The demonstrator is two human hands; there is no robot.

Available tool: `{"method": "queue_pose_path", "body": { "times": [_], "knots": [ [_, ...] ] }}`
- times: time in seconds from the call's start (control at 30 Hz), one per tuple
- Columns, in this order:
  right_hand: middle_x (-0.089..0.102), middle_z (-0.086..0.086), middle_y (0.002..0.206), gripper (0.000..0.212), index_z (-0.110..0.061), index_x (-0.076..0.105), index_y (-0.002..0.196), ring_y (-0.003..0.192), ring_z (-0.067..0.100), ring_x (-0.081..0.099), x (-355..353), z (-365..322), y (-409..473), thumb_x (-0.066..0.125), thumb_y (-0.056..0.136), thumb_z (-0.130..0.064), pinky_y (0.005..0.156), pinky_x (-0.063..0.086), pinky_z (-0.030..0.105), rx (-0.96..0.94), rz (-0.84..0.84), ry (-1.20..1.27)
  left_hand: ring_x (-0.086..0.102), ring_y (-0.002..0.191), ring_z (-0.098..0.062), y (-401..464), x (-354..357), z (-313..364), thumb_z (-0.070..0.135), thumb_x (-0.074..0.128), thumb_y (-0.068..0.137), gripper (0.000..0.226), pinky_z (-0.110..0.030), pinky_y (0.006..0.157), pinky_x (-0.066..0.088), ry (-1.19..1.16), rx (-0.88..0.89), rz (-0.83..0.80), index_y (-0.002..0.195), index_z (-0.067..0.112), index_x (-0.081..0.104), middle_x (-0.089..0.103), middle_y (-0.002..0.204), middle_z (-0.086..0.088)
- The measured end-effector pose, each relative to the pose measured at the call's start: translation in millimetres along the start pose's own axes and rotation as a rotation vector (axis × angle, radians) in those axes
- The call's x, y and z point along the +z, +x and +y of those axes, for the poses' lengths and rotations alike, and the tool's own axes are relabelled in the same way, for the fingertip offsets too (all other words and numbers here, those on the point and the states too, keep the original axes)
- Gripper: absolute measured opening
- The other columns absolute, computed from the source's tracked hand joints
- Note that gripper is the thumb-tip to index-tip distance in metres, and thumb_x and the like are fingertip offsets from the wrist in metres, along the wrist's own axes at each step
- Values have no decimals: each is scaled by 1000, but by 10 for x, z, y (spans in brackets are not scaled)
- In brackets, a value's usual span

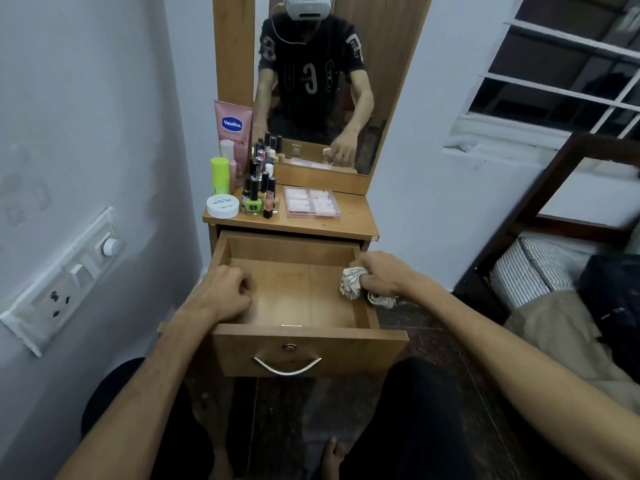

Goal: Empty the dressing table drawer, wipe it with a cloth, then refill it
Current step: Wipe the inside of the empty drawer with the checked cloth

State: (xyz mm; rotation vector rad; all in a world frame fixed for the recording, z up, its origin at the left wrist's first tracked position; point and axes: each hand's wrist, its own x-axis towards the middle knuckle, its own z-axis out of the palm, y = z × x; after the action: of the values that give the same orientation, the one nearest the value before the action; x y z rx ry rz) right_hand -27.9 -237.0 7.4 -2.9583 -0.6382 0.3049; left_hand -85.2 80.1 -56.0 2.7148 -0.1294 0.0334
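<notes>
In a narrow corner between a pale wall and a barred window, a wood-laminate dressing table point(349, 216) stands with its drawer point(301, 296) pulled fully out, the smooth brown floor of it bare. The left hand point(221, 292) rests curled into a loose fist on the drawer's left wall, holding nothing. The right hand point(381, 273) is closed around a crumpled, pale patterned cloth point(351, 282) at the drawer's right wall, part of the fabric spilling over the outside. The drawer front carries a curved metal handle point(287, 365) below a small round lock. On the tabletop stand a pink tube point(232, 133) printed "Vaseline" and "Gluta-Hya", a lime-green cylinder point(220, 174), a flat white round jar point(222, 206) with lettering too small to read, a cluster of dark-capped nail polish bottles point(259, 192), and a clear pink compartment box point(311, 201). A white switch panel point(62, 282) is fixed to the left wall; a striped mattress point(530, 271) lies to the right.
</notes>
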Motion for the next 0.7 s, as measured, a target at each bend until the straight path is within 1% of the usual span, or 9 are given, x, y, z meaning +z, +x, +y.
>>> {"method": "queue_pose_path", "body": {
  "times": [0.07, 0.17, 0.23, 0.3, 0.43, 0.5, 0.6, 0.63, 0.7],
  "knots": [
    [63, 7, 78, 14, -2, 55, 75, 71, 21, 57, -17, -19, -185, 49, 87, -4, 65, 43, 34, 17, -78, 106, 60, 75, -11, -13, -9, -8, 15, 59, 72, 17, -25, 66, 44, -16, -6, 9, 77, 26, 71, 67, 77, 11],
    [53, -3, 69, 27, -16, 44, 67, 63, 9, 47, -26, -83, -512, 45, 92, -6, 59, 33, 24, 34, -188, 233, 62, 76, -13, -34, -36, -1, 16, 58, 72, 19, -30, 70, 52, -20, -19, 32, 76, 26, 73, 69, 79, 10],
    [59, 0, 72, 17, -13, 49, 70, 67, 15, 53, -5, -93, -681, 43, 84, -20, 65, 39, 33, 32, -151, 269, 62, 76, -13, -50, -55, 16, 14, 59, 74, 20, -29, 71, 51, -25, -19, 48, 78, 26, 75, 70, 81, 9],
    [66, 6, 75, 24, -7, 55, 75, 69, 21, 57, -34, -102, -832, 39, 74, -26, 69, 44, 42, 29, -71, 301, 61, 76, -12, -68, -71, 39, 12, 61, 76, 20, -29, 70, 49, -44, -26, 55, 80, 24, 76, 70, 83, 7],
    [62, 3, 72, 20, -13, 54, 70, 68, 15, 54, -144, -173, -1082, 44, 70, -30, 69, 41, 37, 46, -156, 463, 60, 77, -8, -80, -104, 46, 9, 61, 77, 20, -27, 73, 46, -99, -31, 70, 77, 23, 75, 71, 84, 7],
    [65, 2, 69, 19, -11, 56, 68, 65, 14, 55, -147, -217, -1186, 49, 77, -27, 67, 42, 35, 94, -11, 453, 62, 80, -9, -87, -113, 46, 8, 62, 79, 19, -27, 75, 48, -125, -24, 64, 77, 22, 74, 71, 84, 6],
    [65, 1, 65, 18, -12, 55, 68, 62, 18, 56, -92, -316, -1287, 54, 86, -13, 58, 40, 32, 213, 392, 319, 62, 82, -8, -86, -123, 24, 8, 62, 81, 19, -31, 78, 52, -162, -16, 81, 75, 23, 74, 70, 82, 8],
    [63, -1, 64, 18, -14, 54, 67, 61, 18, 56, -45, -368, -1303, 57, 85, -15, 54, 39, 31, 242, 461, 262, 63, 84, -7, -86, -127, 10, 8, 62, 82, 21, -29, 79, 50, -190, -20, 85, 76, 24, 74, 70, 83, 10],
    [64, -5, 71, 12, -19, 58, 73, 64, 17, 58, 129, -468, -1295, 61, 83, -23, 54, 38, 29, 269, 469, 193, 63, 90, -6, -80, -140, -19, 7, 61, 85, 23, -27, 83, 48, -283, -35, 90, 81, 23, 76, 72, 88, 10]
  ]
}}
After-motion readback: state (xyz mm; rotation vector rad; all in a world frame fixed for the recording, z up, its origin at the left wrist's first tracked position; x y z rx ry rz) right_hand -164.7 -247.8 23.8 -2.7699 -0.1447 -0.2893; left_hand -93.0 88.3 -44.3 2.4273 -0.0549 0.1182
